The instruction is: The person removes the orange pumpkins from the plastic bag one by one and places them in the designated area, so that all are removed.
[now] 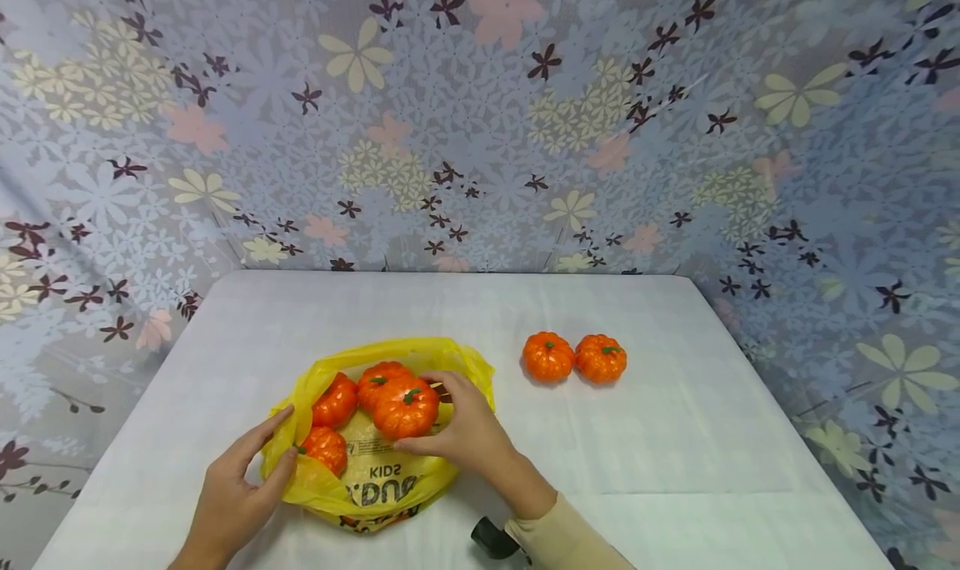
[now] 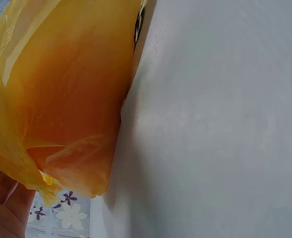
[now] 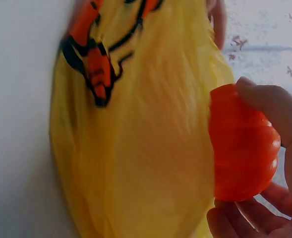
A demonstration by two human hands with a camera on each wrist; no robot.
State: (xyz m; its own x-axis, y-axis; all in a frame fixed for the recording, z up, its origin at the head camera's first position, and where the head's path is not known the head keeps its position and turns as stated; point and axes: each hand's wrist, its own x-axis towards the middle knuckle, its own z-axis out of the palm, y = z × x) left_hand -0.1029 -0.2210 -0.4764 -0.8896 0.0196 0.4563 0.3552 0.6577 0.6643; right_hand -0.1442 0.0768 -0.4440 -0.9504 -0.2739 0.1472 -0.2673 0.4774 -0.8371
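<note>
A yellow plastic bag (image 1: 311, 488) lies on the white table with its mouth spread wide, dark lettering showing inside. My left hand (image 1: 234, 488) pinches the bag's left rim between thumb and fingers. Over the bag's mouth, my right hand (image 1: 474, 427) grips a small orange pumpkin (image 1: 405, 409) with a green stem, thumb on one side and fingers on the other. Three more pumpkins sit in the bag: one (image 1: 378, 377) behind the held one, one (image 1: 335, 401) at the left, one (image 1: 326, 450) nearer me. The right wrist view shows the held pumpkin (image 3: 245, 148) by the bag's edge.
Two orange pumpkins, one (image 1: 548, 357) on the left and one (image 1: 601, 359) on the right, stand side by side on the table (image 1: 675, 437) right of the bag. Flowered cloth (image 1: 480, 137) hangs behind the table. A black object (image 1: 493, 538) is beside my right sleeve.
</note>
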